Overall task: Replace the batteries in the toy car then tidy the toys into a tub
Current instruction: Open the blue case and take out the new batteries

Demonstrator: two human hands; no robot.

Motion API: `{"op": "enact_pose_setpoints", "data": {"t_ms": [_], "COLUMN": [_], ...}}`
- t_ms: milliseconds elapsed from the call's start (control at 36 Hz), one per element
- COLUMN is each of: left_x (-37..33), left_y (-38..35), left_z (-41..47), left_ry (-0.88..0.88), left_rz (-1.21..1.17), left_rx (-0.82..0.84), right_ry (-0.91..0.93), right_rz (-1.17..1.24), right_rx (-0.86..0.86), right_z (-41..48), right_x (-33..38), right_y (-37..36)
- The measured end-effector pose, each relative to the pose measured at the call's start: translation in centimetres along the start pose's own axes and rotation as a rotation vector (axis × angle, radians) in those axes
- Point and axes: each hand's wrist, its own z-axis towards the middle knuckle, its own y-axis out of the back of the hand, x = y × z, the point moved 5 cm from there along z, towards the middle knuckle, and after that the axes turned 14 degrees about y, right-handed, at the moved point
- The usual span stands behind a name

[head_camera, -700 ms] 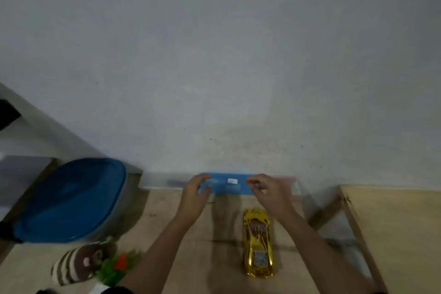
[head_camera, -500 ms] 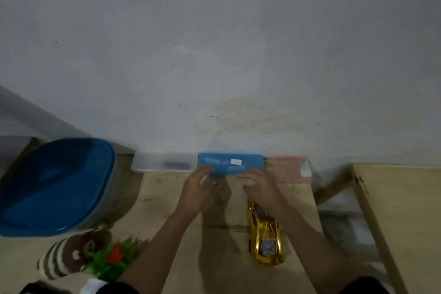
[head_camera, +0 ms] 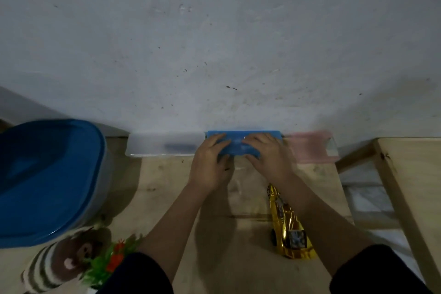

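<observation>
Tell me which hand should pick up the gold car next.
Right, probably: the gold car lies just behind the right hand, under its forearm; the left hand grips the blue box farther off.

Dark sleeves [head_camera: 139, 274] end above the bare forearms [head_camera: 176, 217].

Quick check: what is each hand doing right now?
Left hand: grips the blue case.
Right hand: grips the same blue case.

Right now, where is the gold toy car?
In the head view, the gold toy car lies on the wooden table at lower right, beside the right forearm, nearer the person than the blue case.
</observation>
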Motion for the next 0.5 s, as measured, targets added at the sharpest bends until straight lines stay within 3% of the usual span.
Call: {"op": "enact_pose_setpoints", "data": {"t_ms": [333, 500], "left_x": [0.6, 0.1], "left_y": [1.0, 1.4], "left_z": [1.9, 2.2], "left_ry": [0.070, 0.051], "left_rz": [-0.144, -0.138], "left_rx": [0.041, 0.037], "right_ry": [0.141, 0.126], "right_rz": [-0.322, -0.322], "right_rx": [-0.024, 0.005], "right_z": [1.0, 1.5], "right_x": [1.4, 1.1], "right_y": [1.1, 0.9]}}
